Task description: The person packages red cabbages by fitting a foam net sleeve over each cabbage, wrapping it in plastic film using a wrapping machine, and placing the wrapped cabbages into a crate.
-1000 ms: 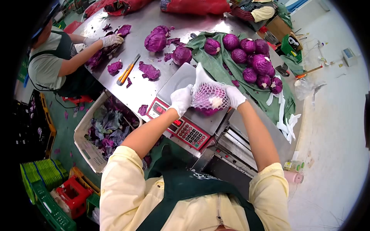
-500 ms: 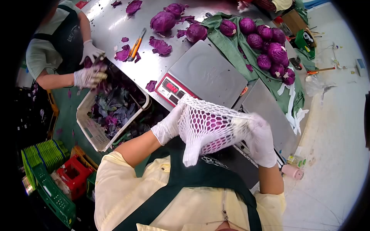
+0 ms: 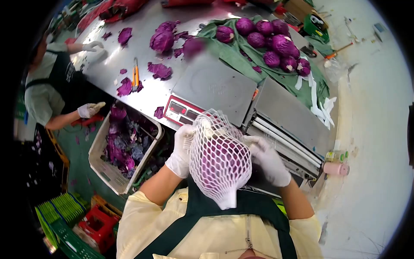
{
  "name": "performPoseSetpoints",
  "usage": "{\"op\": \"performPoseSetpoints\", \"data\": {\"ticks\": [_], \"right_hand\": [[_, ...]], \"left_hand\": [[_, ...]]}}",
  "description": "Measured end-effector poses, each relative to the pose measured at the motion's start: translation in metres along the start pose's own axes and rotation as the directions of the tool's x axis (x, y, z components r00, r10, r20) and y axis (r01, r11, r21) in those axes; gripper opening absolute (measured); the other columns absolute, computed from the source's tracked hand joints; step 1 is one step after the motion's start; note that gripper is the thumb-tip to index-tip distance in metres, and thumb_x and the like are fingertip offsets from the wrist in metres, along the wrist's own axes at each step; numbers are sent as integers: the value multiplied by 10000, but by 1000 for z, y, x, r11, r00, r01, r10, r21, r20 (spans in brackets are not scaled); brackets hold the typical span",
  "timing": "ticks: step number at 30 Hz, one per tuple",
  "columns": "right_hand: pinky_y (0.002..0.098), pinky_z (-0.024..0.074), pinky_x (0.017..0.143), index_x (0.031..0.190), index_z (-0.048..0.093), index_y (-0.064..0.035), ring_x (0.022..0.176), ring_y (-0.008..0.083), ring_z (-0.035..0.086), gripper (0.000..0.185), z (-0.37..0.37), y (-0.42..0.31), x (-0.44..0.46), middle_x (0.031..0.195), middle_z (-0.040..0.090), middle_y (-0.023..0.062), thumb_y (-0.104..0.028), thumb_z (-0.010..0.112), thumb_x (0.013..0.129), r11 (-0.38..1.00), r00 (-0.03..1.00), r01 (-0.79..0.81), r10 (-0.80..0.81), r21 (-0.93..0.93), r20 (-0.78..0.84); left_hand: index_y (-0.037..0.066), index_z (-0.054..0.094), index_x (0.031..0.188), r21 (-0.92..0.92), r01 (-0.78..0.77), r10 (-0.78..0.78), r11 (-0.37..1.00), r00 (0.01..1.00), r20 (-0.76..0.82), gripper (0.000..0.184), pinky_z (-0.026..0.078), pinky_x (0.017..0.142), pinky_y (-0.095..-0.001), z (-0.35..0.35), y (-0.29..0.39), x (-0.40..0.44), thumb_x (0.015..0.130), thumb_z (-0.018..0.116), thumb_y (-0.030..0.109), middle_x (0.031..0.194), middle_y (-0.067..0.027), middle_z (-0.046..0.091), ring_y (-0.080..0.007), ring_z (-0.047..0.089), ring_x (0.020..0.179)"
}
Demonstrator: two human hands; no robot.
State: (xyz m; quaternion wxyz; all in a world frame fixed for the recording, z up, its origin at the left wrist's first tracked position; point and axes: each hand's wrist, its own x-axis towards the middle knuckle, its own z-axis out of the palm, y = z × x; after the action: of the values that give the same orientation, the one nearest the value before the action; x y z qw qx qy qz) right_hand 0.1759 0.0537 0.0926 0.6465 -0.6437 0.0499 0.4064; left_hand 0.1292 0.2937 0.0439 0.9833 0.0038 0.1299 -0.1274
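Closest to you are your pale yellow shirt (image 3: pixel 142 220) and dark green apron (image 3: pixel 258 211). Just above the apron's chest, a red cabbage (image 3: pixel 222 153) sits inside a white foam net (image 3: pixel 215 177). The net narrows to a tail pointing toward you; the cabbage's pale stem shows near its far end. Your left grip (image 3: pixel 182 149), in a white glove, is closed on the net's left side. Your right grip (image 3: pixel 271 164), also gloved, touches the net's right edge with bent fingers; whether it grips there, you cannot tell.

Beyond the net stands a scale (image 3: pixel 217 88) with a red front and lit display. To its right is a metal machine (image 3: pixel 286 138) with rollers. Lower left, a pale crate (image 3: pixel 101 168) holds purple leaves (image 3: pixel 123 153).

Farther along the metal counter (image 3: pixel 144 45) lie an orange-handled knife (image 3: pixel 136 77) and loose leaves (image 3: pixel 159 71). A co-worker (image 3: pixel 47 86) is at the left, one gloved hand (image 3: pixel 92 45) over the counter. Beyond the scale, a heap of cabbages (image 3: pixel 282 45) rests on green cloth (image 3: pixel 233 56). Red sacks (image 3: pixel 125 8) lie at the far edge.
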Motion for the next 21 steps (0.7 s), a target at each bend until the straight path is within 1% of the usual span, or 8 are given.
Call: {"op": "performPoseSetpoints", "data": {"ticks": [3,5,8,10,12,15,17,21], "right_hand": [[336,375,1051,1329,425,-18,1234,177,475,380,15,3,-28,1328,501,94,-216,430,1004,651,938,-324,125,687,324],[331,396,1037,1350,416,-19,1201,181,508,402,6,14,-43,1330,522,94,-235,359,1016,918,930,366,-356,-154,91],[367,425,1025,1264,544,-49,1134,217,569,503,-25,25,-34,1221,607,117,-422,342,994,704,992,92,-1,704,-129],[381,416,1035,1318,502,-51,1148,221,561,533,-70,34,-30,1257,584,122,-434,310,1000,576,938,212,-346,790,1],[355,411,1037,1405,404,-48,1186,212,534,585,-87,0,-40,1322,526,146,-465,315,1003,566,810,523,-562,637,-166],[312,407,1028,1403,404,-45,1198,171,507,565,-144,-20,-66,1336,515,114,-446,385,1005,728,719,677,-623,109,-307],[306,418,1005,1372,429,-15,1155,156,531,535,-161,-23,-79,1304,537,112,-412,355,1021,689,713,692,-603,216,-359],[289,430,974,1270,539,15,1087,147,570,408,-234,-27,-63,1221,605,95,-264,417,999,634,679,732,-646,249,-350]], "left_hand": [[-27,537,1186,-35,-113,113,993,993,-22,445,499,901,-410,-6,-14,11,800,493,189,1048,-165,641,-293,628,950],[-6,502,1231,228,-206,207,952,978,20,449,485,910,-398,21,-38,14,845,494,224,1069,-154,625,-273,612,981],[71,460,1296,864,-438,752,249,650,113,431,417,945,-332,60,-85,29,944,492,318,1168,-122,563,-202,530,1105],[52,496,1250,607,-318,528,728,825,-202,418,425,969,-374,37,-98,53,968,453,358,1134,-113,590,-227,551,1076],[2,519,1229,262,221,-198,939,974,-113,506,410,1019,-379,82,-143,65,991,377,425,1188,-139,601,-270,552,1120],[-31,526,1215,387,39,-62,921,997,46,511,425,1013,-388,99,-188,111,1004,361,403,1185,-149,599,-271,574,1093],[-37,541,1197,512,-146,25,846,972,235,479,444,994,-366,97,-217,142,1007,379,371,1171,-134,609,-228,595,1050],[22,542,1280,840,-492,65,229,869,491,428,430,978,-313,88,-256,183,905,624,212,1276,-123,496,-213,535,1145]]}}
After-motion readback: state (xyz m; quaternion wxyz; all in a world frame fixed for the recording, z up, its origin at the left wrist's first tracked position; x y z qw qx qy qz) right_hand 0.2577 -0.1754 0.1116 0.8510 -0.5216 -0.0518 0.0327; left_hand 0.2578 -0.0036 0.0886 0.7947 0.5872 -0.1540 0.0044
